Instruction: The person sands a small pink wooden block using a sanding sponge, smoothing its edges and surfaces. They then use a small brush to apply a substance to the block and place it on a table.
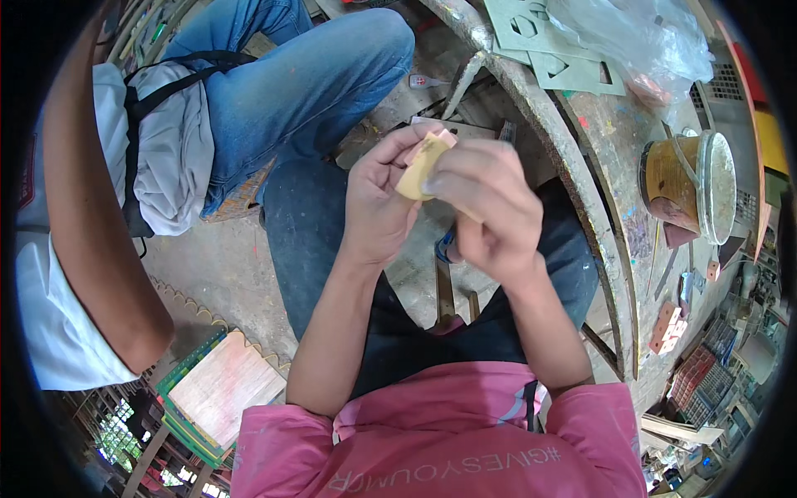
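Above my lap, my left hand point(380, 191) is closed, its thumb and fingers pinching a small pale pink piece point(449, 137). Against that piece lies a curved yellow sheet point(413, 182) with dark smudges, which looks like a piece of sandpaper. My right hand point(491, 199) is closed too, its fingertips pressed on the right edge of the yellow sheet, and it is slightly blurred. Both hands meet at these pieces. Most of the pink piece is hidden behind the yellow sheet and my fingers.
On my right curves a worn table edge point(573, 158), carrying a yellow bucket point(674, 178), green cut-out sheets point(573, 70), a plastic bag point(639, 41) and a pink block with holes point(667, 327). Another person's knee point(365, 50) is close on the left. Stacked boards point(224, 386) lie lower left.
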A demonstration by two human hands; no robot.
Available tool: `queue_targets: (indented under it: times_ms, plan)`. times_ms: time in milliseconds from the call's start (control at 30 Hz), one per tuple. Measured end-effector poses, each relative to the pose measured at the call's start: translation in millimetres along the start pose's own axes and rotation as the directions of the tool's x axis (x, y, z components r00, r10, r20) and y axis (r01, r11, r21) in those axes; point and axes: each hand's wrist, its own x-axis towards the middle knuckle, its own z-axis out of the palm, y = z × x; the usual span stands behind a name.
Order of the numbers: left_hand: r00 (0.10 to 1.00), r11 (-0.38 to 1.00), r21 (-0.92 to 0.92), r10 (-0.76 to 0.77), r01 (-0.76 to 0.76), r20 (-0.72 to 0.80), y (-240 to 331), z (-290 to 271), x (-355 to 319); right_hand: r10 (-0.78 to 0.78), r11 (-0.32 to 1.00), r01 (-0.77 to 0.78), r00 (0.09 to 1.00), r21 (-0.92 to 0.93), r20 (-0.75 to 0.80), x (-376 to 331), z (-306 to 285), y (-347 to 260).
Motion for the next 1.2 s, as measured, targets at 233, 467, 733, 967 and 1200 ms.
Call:
queue_targets:
  times_ms: [233, 467, 733, 967, 1200]
  plan:
    - [0.998, 0.998, -0.059, -0.005, 0.002, -0.057, -4.2, 1.6, 2.0, 0.011, 1.0, -0.011, 0.999, -0.011, 0.034, -2.6, 2.7, -12.9]
    - [0.998, 1.0, -0.025, -0.019, 0.017, -0.061, 0.3, -0.5, 1.3, -0.029, 0.997, 0.029, 1.0, -0.067, 0.001, -1.5, 3.9, -9.1]
    - [0.986, 0.998, 0.031, 0.065, -0.061, -0.154, 5.0, 0.8, 2.2, 0.082, 0.971, -0.121, 0.979, -0.205, -0.189, 5.4, -20.2, 5.9]
    - [0.974, 0.98, -0.177, 0.052, -0.092, -0.22, 5.0, -2.2, 2.2, 0.027, 0.933, 0.003, 0.997, -0.36, 0.078, 0.2, -11.9, 2.3]
    - [0.986, 0.992, -0.126, -0.023, 0.002, -0.166, 7.2, 1.1, 7.4, 0.212, 0.975, -0.196, 0.963, 0.107, -0.168, -6.5, -5.3, 14.2]
